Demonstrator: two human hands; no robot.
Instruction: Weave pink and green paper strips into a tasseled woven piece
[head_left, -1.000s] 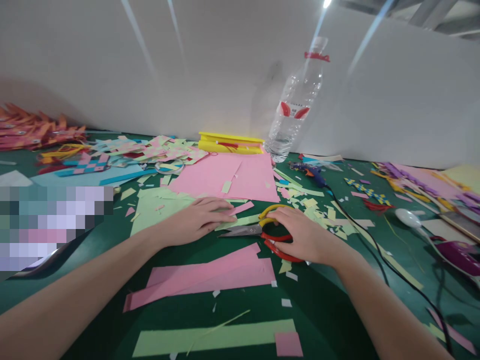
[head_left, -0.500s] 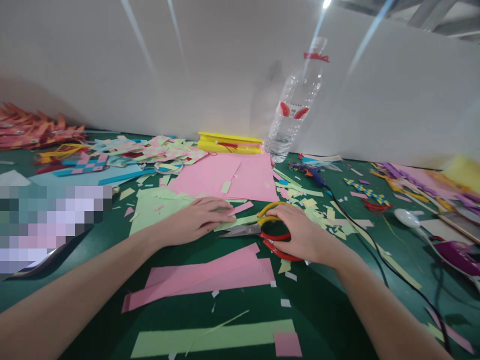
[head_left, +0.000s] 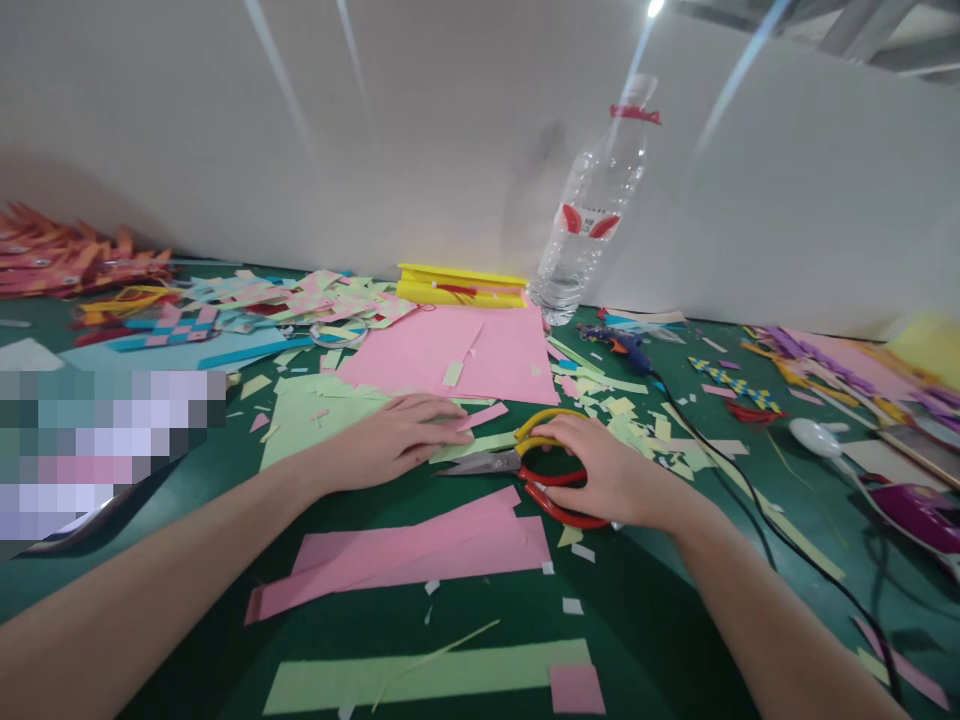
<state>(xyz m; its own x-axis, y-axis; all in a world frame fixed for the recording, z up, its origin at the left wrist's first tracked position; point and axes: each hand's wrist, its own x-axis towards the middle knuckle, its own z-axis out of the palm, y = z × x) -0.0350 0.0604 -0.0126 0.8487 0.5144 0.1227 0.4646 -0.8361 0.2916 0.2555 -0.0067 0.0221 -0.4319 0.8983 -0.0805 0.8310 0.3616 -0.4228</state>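
My right hand [head_left: 611, 470] is wrapped around the yellow and red handles of a pair of scissors [head_left: 499, 461]. The blades point left, low over the table and nearly together. My left hand [head_left: 405, 435] lies flat with fingers stretched out, beside the blade tips. Its fingertips touch a narrow pink strip [head_left: 487, 415] and lie near a light green strip [head_left: 491, 441]. Under the left wrist is a light green sheet [head_left: 307, 415]. Closer to me lie overlapping pink paper strips [head_left: 420, 550] and a long light green strip [head_left: 427, 675] with a small pink square [head_left: 577, 689] at its end.
A tilted plastic bottle [head_left: 589, 215] leans on the wall behind a pink sheet [head_left: 465, 350]. A glue gun [head_left: 626, 348] trails a black cable across the right side. Paper scraps [head_left: 622, 410] scatter around it. A purple-handled white tool [head_left: 911, 510] lies far right.
Both hands and the scissors stay almost where they were. Only a very slight shift of the camera shows.
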